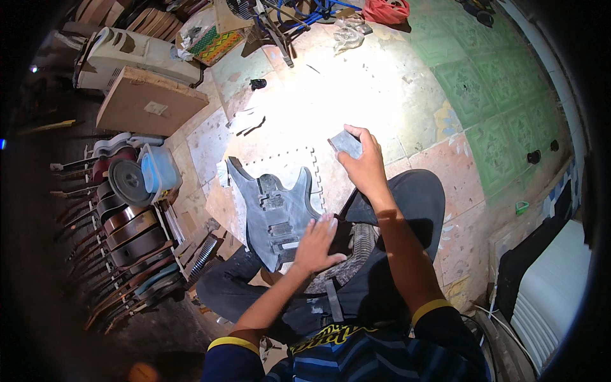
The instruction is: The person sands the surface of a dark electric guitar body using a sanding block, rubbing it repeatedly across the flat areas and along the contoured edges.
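A dark grey electric guitar body point(256, 207) with pointed horns and cut-out cavities lies face up in front of me, its lower end by my folded legs. My left hand point(314, 247) lies at its right edge with fingers stretched out and whitish dust on the fingertips. Raised to the right of the body, apart from it, my right hand point(365, 167) grips a flat grey sanding block point(347, 144) between thumb and fingers. Beneath the guitar body is a pale mat point(294, 167) with toothed edges.
Guitar bodies point(130, 226) stand in a rack at the left, beside a light blue plastic tub point(159, 170). A brown board point(149, 102) leans farther back. Blue hose point(324, 11) and a red bag point(386, 11) lie at the far side. Green tiles point(496, 95) cover the right floor.
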The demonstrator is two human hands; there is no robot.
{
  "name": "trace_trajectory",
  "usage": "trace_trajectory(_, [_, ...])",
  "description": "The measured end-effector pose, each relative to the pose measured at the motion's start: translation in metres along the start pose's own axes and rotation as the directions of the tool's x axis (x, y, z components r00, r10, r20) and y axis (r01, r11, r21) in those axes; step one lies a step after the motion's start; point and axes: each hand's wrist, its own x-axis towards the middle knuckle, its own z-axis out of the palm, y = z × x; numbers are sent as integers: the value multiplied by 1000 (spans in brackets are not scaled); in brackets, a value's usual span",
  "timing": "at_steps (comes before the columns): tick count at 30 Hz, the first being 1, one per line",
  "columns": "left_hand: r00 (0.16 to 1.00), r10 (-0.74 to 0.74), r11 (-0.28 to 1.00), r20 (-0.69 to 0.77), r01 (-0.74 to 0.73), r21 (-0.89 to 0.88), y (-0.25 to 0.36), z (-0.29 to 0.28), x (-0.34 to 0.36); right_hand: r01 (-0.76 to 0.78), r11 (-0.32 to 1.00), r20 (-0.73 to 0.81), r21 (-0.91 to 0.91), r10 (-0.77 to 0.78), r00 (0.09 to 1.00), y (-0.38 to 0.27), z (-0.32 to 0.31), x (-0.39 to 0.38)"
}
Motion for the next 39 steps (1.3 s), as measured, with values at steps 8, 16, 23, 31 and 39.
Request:
trace_trajectory(8, [849, -312, 933, -426, 359, 33, -107, -53, 66, 4, 1000, -2, 21, -4, 1000, 6, -4, 2])
trace_trajectory(16, [997, 26, 1000, -72, -26, 5, 16, 1, 5, -11, 1000, 6, -4, 11, 1000, 6, -3, 2])
trace_trajectory(23, [985, -96, 993, -143, 85, -78, -39, -25, 11, 17, 1000, 21, 8, -17, 1000, 24, 0, -3])
trace_trajectory(31, [953, -236, 957, -190, 262, 128, -144, -66, -6, 5, 999, 50, -50, -2, 999, 30, 3, 2])
trace_trajectory(39, [960, -157, 982, -231, 176, 65, -166, -97, -14, 16, 998, 69, -55, -12, 998, 34, 8, 1])
